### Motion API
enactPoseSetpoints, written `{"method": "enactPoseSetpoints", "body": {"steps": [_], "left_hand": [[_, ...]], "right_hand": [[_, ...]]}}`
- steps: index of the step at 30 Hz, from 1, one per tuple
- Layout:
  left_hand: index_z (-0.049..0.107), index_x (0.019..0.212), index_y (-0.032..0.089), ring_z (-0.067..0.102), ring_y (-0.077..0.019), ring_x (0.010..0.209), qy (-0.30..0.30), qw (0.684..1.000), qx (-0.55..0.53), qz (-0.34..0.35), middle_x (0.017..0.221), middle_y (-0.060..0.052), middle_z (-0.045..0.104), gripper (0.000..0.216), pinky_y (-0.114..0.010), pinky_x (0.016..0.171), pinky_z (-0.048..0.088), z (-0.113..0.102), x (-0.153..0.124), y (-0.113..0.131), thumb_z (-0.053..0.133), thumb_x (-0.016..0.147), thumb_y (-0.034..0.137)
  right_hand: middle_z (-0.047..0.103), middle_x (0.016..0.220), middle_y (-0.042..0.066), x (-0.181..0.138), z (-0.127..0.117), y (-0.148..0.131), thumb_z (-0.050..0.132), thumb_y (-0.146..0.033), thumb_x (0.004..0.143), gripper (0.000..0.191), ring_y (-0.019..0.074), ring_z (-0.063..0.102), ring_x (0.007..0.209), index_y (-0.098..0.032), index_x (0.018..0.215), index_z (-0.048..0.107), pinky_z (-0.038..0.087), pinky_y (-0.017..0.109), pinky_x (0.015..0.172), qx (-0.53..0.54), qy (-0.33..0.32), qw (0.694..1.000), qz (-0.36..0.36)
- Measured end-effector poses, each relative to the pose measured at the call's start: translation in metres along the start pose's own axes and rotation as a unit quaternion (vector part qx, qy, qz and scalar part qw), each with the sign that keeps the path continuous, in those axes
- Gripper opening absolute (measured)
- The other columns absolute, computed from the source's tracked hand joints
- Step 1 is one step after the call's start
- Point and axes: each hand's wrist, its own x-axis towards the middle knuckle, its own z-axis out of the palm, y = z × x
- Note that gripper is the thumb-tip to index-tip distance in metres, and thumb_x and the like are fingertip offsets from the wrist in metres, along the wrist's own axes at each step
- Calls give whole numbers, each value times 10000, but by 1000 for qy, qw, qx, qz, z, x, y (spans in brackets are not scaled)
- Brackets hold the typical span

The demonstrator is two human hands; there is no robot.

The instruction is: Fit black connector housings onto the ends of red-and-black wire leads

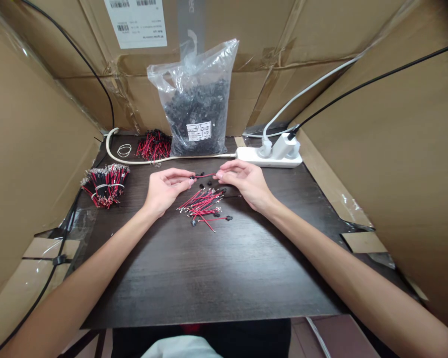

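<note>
My left hand (166,190) pinches a small black connector housing (192,177) between thumb and fingertips. From it a short red and black wire (208,175) stretches across to my right hand (248,183), whose thumb and fingers are closed on the wire's other end. Whether the wire sits inside the housing is too small to tell. Just below both hands lies a loose pile of red and black wires (201,203) with metal tips. Loose black housings (209,183) are scattered around the pile, and a wire with a black connector (229,218) lies at its near side.
A clear bag of black parts (197,114) stands against the cardboard wall (246,107). Left of it is a heap of wires with black ends (154,145). Tied wire bundles (105,185) lie at the left. A white power strip (268,157) with plugs sits back right.
</note>
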Motion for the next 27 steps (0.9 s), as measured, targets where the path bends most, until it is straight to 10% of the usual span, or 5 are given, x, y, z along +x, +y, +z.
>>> {"method": "enactPoseSetpoints", "body": {"steps": [27], "left_hand": [[776,833,161,709,-197,759,-54,993,98,44,853,-80,768,229,-326,746,579,4,-4,-1,816,659,305]], "right_hand": [[706,874,33,-17,10,-4,667,-254,856,177,176,662,780,-205,1026,652,525,350,726,-251,-69,945,-196]]}}
